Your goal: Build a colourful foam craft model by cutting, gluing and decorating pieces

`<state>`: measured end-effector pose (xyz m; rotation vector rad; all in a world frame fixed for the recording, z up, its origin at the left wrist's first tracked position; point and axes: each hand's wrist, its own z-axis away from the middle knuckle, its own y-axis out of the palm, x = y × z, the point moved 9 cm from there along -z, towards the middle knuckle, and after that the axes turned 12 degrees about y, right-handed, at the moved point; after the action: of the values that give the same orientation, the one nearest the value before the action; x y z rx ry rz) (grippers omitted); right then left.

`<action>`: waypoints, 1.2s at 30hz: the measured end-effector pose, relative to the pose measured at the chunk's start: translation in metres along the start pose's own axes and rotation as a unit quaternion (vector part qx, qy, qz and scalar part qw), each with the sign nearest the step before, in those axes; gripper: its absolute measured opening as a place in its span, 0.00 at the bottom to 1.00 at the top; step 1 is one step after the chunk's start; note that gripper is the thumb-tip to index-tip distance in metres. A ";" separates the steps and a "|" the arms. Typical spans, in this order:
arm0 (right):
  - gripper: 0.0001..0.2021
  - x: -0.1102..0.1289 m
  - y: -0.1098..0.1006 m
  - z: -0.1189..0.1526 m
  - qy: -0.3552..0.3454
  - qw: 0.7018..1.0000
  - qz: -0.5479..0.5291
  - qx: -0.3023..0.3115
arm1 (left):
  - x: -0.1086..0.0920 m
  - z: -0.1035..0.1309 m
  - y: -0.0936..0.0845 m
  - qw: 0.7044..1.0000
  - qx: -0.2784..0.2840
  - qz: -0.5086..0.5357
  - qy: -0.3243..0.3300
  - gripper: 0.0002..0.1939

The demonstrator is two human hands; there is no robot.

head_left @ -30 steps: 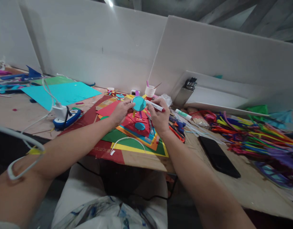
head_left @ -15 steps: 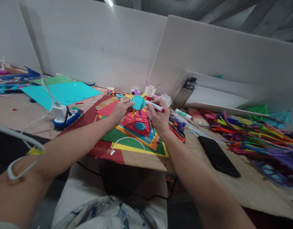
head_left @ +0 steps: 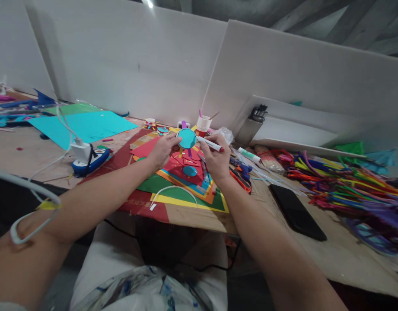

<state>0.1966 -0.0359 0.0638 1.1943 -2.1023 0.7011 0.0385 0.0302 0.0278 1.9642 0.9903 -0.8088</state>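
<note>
My left hand (head_left: 164, 151) pinches the left edge of a craft piece with a round blue face (head_left: 187, 138) and coloured strips sticking out around it. In my right hand (head_left: 216, 156) is a white marker with a red end (head_left: 211, 144), held like a pen. Its tip points left at the right edge of the blue face; whether it touches, I cannot tell. Beneath both hands lies a stack of coloured paper, with a red sheet (head_left: 173, 166) near the top and a green sheet (head_left: 156, 186) lower down. A loose blue disc (head_left: 190, 171) rests on the red paper.
Paper cups (head_left: 203, 124) stand behind my hands. To the right lie a glue stick (head_left: 249, 155), orange-handled scissors (head_left: 242, 181), a black phone (head_left: 297, 211) and many pipe cleaners (head_left: 344, 177). A blue sheet (head_left: 85, 127) and a power strip (head_left: 90, 160) with a cable are at left.
The round craft piece has shifted very slightly left and up in my left hand. My right hand with the marker stays almost in place.
</note>
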 end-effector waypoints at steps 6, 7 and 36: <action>0.08 0.000 0.000 0.001 -0.002 1.000 0.002 0.003 | -0.001 0.000 -0.002 1.000 -0.012 0.000 0.001 0.09; 0.08 -0.001 0.000 0.001 -0.001 1.000 0.002 0.004 | -0.002 0.000 -0.002 1.000 -0.014 -0.001 0.000 0.09; 0.05 0.008 0.002 0.004 -0.006 1.000 0.028 0.005 | -0.005 -0.002 -0.004 0.999 -0.034 0.005 -0.001 0.05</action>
<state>0.1909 -0.0425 0.0667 1.1522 -2.1510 0.7317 0.0332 0.0315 0.0315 1.9085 0.9947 -0.7614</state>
